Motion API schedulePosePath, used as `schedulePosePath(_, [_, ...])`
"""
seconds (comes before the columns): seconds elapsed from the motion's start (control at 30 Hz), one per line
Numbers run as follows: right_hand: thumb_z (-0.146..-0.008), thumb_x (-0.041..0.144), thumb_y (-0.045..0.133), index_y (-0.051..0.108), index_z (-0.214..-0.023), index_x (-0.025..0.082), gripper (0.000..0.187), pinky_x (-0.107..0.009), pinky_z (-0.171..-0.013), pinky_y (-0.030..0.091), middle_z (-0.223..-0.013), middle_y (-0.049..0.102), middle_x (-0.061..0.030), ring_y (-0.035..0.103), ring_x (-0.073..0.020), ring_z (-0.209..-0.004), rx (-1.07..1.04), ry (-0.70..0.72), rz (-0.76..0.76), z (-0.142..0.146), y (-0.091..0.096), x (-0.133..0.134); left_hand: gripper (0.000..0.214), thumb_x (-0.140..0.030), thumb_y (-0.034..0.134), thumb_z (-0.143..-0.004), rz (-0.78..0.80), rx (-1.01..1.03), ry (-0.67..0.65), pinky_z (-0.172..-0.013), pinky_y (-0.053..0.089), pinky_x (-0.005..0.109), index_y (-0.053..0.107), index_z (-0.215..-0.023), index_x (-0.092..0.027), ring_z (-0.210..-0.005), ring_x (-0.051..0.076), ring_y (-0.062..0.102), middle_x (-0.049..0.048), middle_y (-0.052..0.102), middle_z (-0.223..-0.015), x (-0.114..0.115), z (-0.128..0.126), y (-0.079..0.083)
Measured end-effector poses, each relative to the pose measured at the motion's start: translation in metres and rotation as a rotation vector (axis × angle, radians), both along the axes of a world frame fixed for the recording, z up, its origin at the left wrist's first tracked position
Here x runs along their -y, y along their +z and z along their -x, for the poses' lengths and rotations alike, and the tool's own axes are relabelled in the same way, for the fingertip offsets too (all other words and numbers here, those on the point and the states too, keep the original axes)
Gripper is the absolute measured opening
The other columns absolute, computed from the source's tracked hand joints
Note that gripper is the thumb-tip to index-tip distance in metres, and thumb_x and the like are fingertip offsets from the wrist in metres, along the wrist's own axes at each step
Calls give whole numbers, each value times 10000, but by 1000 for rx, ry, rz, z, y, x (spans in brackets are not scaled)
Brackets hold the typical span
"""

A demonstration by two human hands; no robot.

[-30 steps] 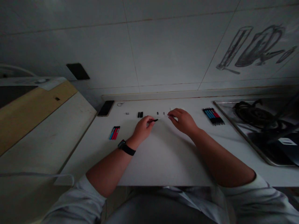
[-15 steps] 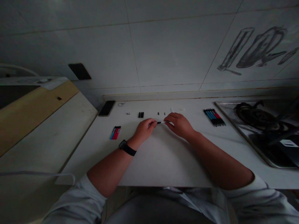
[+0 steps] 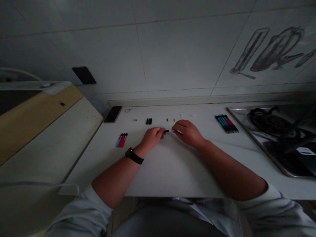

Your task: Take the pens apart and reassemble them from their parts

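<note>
My left hand [image 3: 153,136] pinches a short black pen grip [image 3: 166,131], which sticks out to the right past the fingertips. Just right of it, my right hand [image 3: 185,131] is closed on a thin whitish pen refill [image 3: 173,131], most of it hidden by the fingers. A narrow gap shows between the two hands. Behind them on the counter lie more black pen grips [image 3: 149,121], tiny dark pieces [image 3: 167,120] and thin white refills [image 3: 182,117]. Blue and red pen barrels [image 3: 121,140] lie side by side left of my left hand.
A row of blue and red pens [image 3: 226,124] lies at the right, beside the gas stove [image 3: 256,144]. At the back left are a phone [image 3: 113,114], a small ring [image 3: 127,110] and small springs [image 3: 135,120]. The white counter [image 3: 168,174] meets a tiled wall.
The pale rod that bridged both hands has parted from the black grip, leaving a gap. More of the grip shows at my left fingertips; both hands have shifted only slightly.
</note>
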State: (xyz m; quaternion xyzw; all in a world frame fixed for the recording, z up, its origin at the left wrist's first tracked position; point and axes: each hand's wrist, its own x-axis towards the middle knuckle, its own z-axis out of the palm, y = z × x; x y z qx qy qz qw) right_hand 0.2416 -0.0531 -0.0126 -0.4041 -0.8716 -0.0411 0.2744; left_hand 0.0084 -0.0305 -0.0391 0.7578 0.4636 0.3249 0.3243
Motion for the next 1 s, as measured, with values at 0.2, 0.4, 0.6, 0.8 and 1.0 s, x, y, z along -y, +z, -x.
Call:
schedulePosePath(0.2, [-1024, 253, 584, 731, -1027, 178, 166, -342, -823, 442, -996, 729, -102, 652, -224, -905, -57, 3, 16, -3, -2, -3, 128, -310, 681, -929, -99, 108, -25, -894, 534, 323, 698, -993, -201, -927, 185, 690, 44, 751, -992, -1, -2, -2])
schedulePosePath(0.4, [-1029, 264, 586, 722, -1028, 174, 162, -340, -825, 446, -1006, 731, -104, 658, -226, -920, -86, -2, -5, -2, 2, -1, 333, -479, 516, -1028, -57, 124, 38, -797, 528, 311, 683, -981, -195, -862, 188, 681, 51, 735, -927, -3, 2, -4])
schedulePosePath(0.6, [-1025, 269, 593, 722, -1034, 178, 159, -348, -820, 449, -1015, 728, -104, 655, -230, -920, -73, -21, 11, -4, -1, -3, 323, -454, 541, -1012, -40, 72, 1, -739, 503, 295, 651, -862, -190, -769, 170, 643, 33, 697, -827, -4, 2, -5])
schedulePosePath(0.8, [-1026, 265, 578, 718, -1031, 178, 165, -346, -818, 469, -995, 723, -105, 653, -229, -907, -95, -22, 10, -6, 0, -5, 209, -398, 601, -992, -83, 144, 11, -817, 514, 304, 649, -1037, -200, -880, 174, 658, 60, 715, -1005, -3, 2, -4])
schedulePosePath(1.0, [-1024, 256, 573, 722, -1022, 186, 165, -358, -838, 483, -996, 729, -109, 663, -231, -914, -93, -17, 13, -5, -1, -4, 168, -343, 572, -994, -95, 103, -4, -777, 496, 296, 623, -925, -199, -803, 162, 627, 26, 681, -880, -4, 2, -6])
